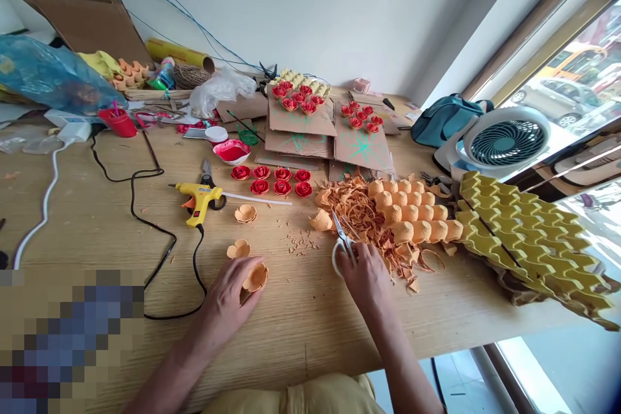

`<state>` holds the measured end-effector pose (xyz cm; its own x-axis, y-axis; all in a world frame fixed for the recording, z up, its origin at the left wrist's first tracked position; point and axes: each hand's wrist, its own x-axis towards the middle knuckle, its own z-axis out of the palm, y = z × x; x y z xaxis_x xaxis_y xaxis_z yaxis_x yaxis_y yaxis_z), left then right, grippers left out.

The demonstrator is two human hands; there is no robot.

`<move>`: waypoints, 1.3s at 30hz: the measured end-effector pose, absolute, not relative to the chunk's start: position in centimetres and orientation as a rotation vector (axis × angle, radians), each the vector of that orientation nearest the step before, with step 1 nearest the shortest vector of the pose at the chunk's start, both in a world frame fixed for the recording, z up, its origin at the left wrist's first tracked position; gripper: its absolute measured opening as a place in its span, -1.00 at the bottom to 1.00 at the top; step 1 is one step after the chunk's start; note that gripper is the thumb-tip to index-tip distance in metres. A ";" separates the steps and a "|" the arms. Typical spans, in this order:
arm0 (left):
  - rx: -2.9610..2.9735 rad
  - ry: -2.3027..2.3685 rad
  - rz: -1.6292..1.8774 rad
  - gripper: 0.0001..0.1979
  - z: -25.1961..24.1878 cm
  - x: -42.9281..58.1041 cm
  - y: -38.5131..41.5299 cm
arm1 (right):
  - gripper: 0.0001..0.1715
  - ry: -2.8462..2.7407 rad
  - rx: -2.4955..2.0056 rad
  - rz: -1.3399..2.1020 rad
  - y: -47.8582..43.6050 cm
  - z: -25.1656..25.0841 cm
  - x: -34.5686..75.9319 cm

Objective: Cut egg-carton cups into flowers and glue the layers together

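My left hand curls its thumb and fingers around a petal-edged orange egg-carton cup, low over the table. Just behind it lies a second cut cup, partly covered by my fingers, and farther back sits another cup. My right hand grips the white handles of a pair of scissors. The blades point away from me, slightly parted, beside a heap of orange carton scraps. An uncut carton piece lies near the scissor tips.
A yellow glue gun rests over black-handled scissors, its cord trailing left. Several red paper roses stand near a bowl of red paint. Orange egg-cup strips, yellow egg trays and a fan occupy the right.
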<state>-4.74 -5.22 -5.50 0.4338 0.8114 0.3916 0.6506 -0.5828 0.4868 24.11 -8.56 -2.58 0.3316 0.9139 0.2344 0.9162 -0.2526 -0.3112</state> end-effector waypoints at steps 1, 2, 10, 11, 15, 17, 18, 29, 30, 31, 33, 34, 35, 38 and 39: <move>2.420 1.266 0.879 -0.60 -5.5 -4.7 -5.2 | -0.73 -1.613 -2.182 -0.027 -8.7 -2.6 24.5; 2.415 1.264 0.879 -0.61 -5.6 -4.8 -5.2 | -0.71 -1.603 -2.149 -0.048 -9.0 -2.6 25.2; 2.392 1.255 0.897 -0.59 -5.8 -4.7 -5.0 | -0.72 -1.470 -2.208 -0.128 -14.0 -3.1 30.9; 2.393 1.254 0.904 -0.59 -5.8 -4.7 -4.9 | -0.73 -1.437 -2.229 -0.144 -14.5 -3.1 31.0; 2.400 1.254 0.928 -0.60 -5.5 -4.6 -4.9 | -0.75 -1.468 -2.299 -0.058 -15.1 -3.2 30.7; 2.406 1.257 0.944 -0.60 -5.4 -4.6 -5.0 | -0.75 -1.499 -2.326 0.000 -14.8 -3.6 30.5; 2.409 1.258 0.949 -0.60 -5.5 -4.7 -5.0 | -0.76 -1.502 -2.331 0.011 -14.6 -3.8 30.5; 2.391 1.270 0.980 -0.62 -5.8 -5.0 -4.9 | -0.72 -1.544 -2.291 -0.232 -14.0 -3.5 30.5; 2.392 1.265 0.979 -0.62 -5.8 -4.9 -4.9 | -0.71 -1.538 -2.306 -0.247 -14.0 -3.2 30.4; 2.392 1.263 0.978 -0.61 -5.9 -4.9 -4.9 | -0.70 -1.542 -2.316 -0.252 -14.0 -3.0 30.2; 2.388 1.263 0.973 -0.61 -5.9 -4.9 -4.9 | -0.70 -1.574 -2.301 -0.238 -13.9 -2.7 30.0; 2.384 1.263 0.969 -0.61 -5.9 -4.9 -4.9 | -0.71 -1.592 -2.280 -0.227 -13.8 -2.6 30.0; 2.380 1.263 0.968 -0.60 -5.9 -5.0 -4.9 | -0.71 -1.604 -2.255 -0.214 -13.9 -2.6 30.0; 2.364 1.271 0.955 -0.60 -5.7 -5.0 -4.9 | -0.72 -1.583 -2.232 -0.151 -14.3 -3.1 30.7; 2.358 1.276 0.951 -0.61 -5.6 -5.0 -4.9 | -0.73 -1.563 -2.249 -0.109 -14.5 -3.3 31.0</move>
